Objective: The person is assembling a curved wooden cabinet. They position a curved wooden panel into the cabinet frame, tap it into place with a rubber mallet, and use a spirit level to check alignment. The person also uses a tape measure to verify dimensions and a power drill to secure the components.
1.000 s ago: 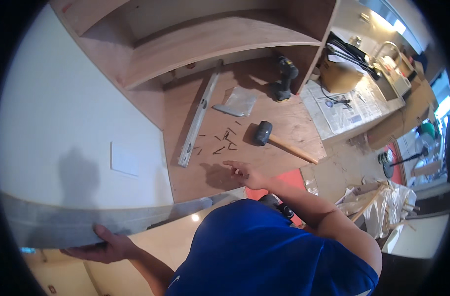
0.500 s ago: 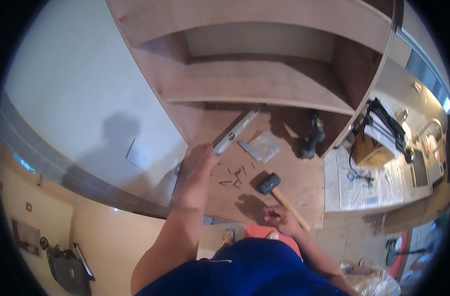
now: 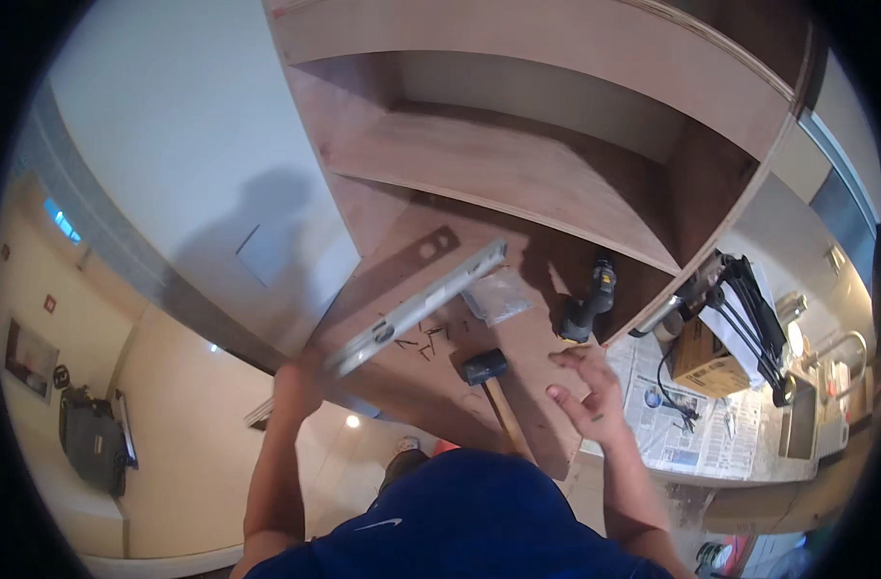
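Note:
My left hand (image 3: 300,381) grips the near end of a long metal spirit level (image 3: 416,307) and holds it slanted above the plywood board (image 3: 546,434). My right hand (image 3: 585,391) hovers open, fingers spread, over the right part of the board, near a hammer (image 3: 489,381) with a black head and a wooden handle. Several loose nails (image 3: 426,340) lie scattered under the level. A clear plastic bag (image 3: 496,294) lies beyond them.
A black cordless drill (image 3: 587,307) lies at the back right of the board, under a curved wooden shelf (image 3: 498,174). To the right, a newspaper-covered counter (image 3: 691,429) carries a cardboard box (image 3: 703,362) and black cables. A white wall panel (image 3: 180,164) stands on the left.
My left hand has closed on the level and lifted its near end off the board. My right hand has risen from beside the hammer handle and spread open farther right.

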`<state>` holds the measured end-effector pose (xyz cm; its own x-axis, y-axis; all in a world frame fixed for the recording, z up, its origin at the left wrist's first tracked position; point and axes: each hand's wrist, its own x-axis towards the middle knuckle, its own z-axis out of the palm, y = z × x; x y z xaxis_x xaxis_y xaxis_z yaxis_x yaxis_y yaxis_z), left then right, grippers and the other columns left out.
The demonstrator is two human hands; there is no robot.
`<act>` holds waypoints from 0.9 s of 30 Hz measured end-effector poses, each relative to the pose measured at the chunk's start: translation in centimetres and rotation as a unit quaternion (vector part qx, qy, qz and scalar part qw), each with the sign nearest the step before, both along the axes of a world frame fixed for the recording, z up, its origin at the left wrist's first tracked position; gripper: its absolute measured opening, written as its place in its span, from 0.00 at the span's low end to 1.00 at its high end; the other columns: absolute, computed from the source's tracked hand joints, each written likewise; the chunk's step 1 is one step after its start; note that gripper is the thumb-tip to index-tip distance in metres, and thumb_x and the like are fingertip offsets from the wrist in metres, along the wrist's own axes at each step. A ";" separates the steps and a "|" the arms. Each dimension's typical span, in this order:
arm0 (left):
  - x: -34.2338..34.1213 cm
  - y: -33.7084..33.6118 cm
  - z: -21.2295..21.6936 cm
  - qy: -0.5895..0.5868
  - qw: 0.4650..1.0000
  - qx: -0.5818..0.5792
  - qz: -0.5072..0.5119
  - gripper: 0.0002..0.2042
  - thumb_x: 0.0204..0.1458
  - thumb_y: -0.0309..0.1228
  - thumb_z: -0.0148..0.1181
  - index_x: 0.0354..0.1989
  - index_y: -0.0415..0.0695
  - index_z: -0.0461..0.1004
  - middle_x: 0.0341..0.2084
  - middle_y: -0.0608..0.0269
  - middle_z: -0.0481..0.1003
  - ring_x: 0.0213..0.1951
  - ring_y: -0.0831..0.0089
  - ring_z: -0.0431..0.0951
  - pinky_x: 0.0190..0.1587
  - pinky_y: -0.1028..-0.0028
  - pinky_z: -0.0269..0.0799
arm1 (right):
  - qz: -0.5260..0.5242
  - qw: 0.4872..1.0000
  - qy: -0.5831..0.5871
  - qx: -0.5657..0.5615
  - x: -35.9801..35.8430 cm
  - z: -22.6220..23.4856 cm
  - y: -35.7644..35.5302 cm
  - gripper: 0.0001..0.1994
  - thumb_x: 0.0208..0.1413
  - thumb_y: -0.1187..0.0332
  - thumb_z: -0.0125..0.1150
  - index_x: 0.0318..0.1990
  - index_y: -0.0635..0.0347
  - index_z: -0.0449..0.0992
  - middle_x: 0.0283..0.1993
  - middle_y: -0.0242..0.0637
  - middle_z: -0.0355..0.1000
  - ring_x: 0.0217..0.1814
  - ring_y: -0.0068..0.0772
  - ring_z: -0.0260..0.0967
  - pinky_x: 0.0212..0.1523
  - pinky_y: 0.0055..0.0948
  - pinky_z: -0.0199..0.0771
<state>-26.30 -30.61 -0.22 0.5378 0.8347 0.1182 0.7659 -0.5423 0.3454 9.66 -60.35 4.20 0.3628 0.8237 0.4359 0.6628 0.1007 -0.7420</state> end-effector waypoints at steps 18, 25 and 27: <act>20.3 15.6 22.5 -0.057 0.917 0.272 -0.287 0.16 0.57 0.41 0.66 0.41 0.40 0.79 0.34 0.46 0.78 0.39 0.43 0.78 0.43 0.53 0.74 | -0.122 0.917 -0.343 -0.161 17.9 16.1 20.3 0.13 0.55 0.63 0.68 0.44 0.60 0.81 0.39 0.49 0.79 0.42 0.56 0.77 0.45 0.49 0.76; 40.4 26.8 21.1 0.032 0.923 0.141 -0.355 0.27 0.56 0.50 0.66 0.57 0.43 0.77 0.53 0.45 0.77 0.57 0.48 0.76 0.58 0.58 0.73 | -0.242 0.908 -0.250 -0.232 29.3 12.8 21.7 0.28 0.64 0.50 0.62 0.66 0.53 0.72 0.63 0.51 0.74 0.65 0.49 0.72 0.65 0.42 0.69; 43.1 28.7 20.1 0.076 0.911 0.139 -0.381 0.31 0.54 0.53 0.67 0.61 0.44 0.76 0.60 0.46 0.74 0.63 0.52 0.73 0.65 0.61 0.68 | -0.244 0.894 -0.268 -0.265 29.9 12.7 22.4 0.28 0.65 0.49 0.61 0.67 0.52 0.71 0.65 0.51 0.72 0.67 0.49 0.70 0.67 0.42 0.67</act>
